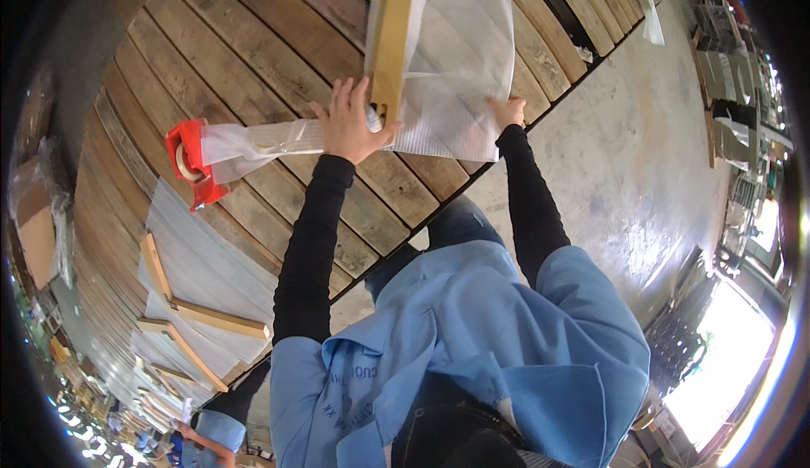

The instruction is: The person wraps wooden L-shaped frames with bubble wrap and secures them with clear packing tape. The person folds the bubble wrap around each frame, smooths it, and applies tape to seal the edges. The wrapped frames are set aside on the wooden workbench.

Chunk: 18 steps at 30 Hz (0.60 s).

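Translucent sheet [460,118] — likely light, limp, best taken by its edge — was pinched there by the right hand [509,113], the left hand [351,127] spread beside the wooden bar [393,38].

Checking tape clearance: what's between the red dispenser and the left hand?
A crumpled translucent strip spans from the red tape dispenser to the left hand, over wooden planks; shown in the head view.

Grey concrete floor [629,173] spreads rightward to a bright opening [717,363] (brown cardboard [35,236] stands far left).
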Each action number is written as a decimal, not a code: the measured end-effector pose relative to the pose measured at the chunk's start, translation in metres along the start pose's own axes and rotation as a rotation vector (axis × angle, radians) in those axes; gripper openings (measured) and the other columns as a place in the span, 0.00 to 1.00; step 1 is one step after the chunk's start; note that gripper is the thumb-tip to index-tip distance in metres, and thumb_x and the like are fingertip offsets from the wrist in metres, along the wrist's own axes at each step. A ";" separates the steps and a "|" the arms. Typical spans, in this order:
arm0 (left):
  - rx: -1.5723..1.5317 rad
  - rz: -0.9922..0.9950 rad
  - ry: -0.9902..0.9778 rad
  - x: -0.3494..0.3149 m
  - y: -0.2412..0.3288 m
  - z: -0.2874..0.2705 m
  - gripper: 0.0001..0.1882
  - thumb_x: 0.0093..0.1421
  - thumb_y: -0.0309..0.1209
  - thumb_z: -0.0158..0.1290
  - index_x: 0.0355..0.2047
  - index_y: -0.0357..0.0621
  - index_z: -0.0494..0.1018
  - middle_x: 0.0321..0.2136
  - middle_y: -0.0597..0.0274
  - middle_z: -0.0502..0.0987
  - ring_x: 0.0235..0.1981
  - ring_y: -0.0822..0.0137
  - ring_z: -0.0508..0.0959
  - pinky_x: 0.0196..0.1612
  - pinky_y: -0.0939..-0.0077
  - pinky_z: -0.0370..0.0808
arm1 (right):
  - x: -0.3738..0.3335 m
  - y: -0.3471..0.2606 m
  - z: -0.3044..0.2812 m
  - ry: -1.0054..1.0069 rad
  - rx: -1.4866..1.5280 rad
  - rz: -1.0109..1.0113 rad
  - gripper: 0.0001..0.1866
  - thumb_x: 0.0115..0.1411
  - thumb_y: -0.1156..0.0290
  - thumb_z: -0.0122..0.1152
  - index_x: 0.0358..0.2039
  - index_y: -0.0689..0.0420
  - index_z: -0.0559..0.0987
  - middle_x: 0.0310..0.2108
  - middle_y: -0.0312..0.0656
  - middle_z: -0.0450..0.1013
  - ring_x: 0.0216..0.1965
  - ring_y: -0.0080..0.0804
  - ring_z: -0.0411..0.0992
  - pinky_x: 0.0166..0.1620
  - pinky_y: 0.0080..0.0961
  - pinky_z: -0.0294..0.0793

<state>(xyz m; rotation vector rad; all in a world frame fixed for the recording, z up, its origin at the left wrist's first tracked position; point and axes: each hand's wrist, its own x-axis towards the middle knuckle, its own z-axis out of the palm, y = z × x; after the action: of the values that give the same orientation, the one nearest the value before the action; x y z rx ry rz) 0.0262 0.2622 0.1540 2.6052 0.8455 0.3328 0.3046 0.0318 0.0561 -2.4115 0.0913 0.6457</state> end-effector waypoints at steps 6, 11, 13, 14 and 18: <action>-0.423 -0.003 0.040 0.022 0.115 0.013 0.52 0.52 0.51 0.69 0.70 0.44 0.56 0.66 0.41 0.62 0.70 0.45 0.60 0.69 0.42 0.58 | -0.046 -0.101 -0.065 -0.583 0.845 -0.092 0.27 0.59 0.75 0.67 0.59 0.64 0.73 0.46 0.42 0.79 0.41 0.29 0.79 0.44 0.29 0.80; -0.423 -0.339 0.354 0.012 0.140 0.029 0.39 0.58 0.35 0.62 0.67 0.35 0.61 0.60 0.41 0.69 0.63 0.49 0.70 0.64 0.53 0.66 | -0.118 -0.208 -0.003 -0.865 0.529 -0.758 0.47 0.61 0.71 0.70 0.73 0.65 0.52 0.47 0.45 0.78 0.48 0.29 0.75 0.52 0.25 0.75; -0.863 -0.664 0.459 0.020 0.098 0.012 0.33 0.58 0.26 0.62 0.62 0.26 0.65 0.54 0.47 0.76 0.54 0.51 0.77 0.55 0.55 0.77 | -0.129 -0.245 0.016 -1.018 0.240 -0.897 0.51 0.61 0.60 0.69 0.74 0.64 0.47 0.45 0.61 0.76 0.46 0.51 0.76 0.53 0.36 0.75; -0.875 -0.704 0.500 0.017 0.060 0.005 0.29 0.59 0.23 0.60 0.60 0.26 0.67 0.51 0.50 0.78 0.50 0.56 0.79 0.50 0.60 0.79 | -0.129 -0.257 0.018 -1.047 0.296 -0.910 0.46 0.62 0.62 0.68 0.73 0.62 0.53 0.43 0.57 0.77 0.42 0.47 0.77 0.50 0.36 0.76; -1.011 -0.914 0.414 -0.013 -0.081 0.012 0.22 0.58 0.19 0.56 0.54 0.27 0.72 0.46 0.55 0.80 0.44 0.62 0.81 0.43 0.70 0.81 | -0.090 -0.246 0.070 -0.593 0.538 -1.000 0.18 0.61 0.70 0.65 0.53 0.57 0.80 0.40 0.49 0.79 0.38 0.36 0.80 0.43 0.33 0.79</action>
<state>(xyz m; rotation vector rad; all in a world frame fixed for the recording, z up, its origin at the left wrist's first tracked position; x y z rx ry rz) -0.0218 0.3111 0.1073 1.0930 1.4054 0.7647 0.2492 0.2619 0.1892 -1.3944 -0.9836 0.6787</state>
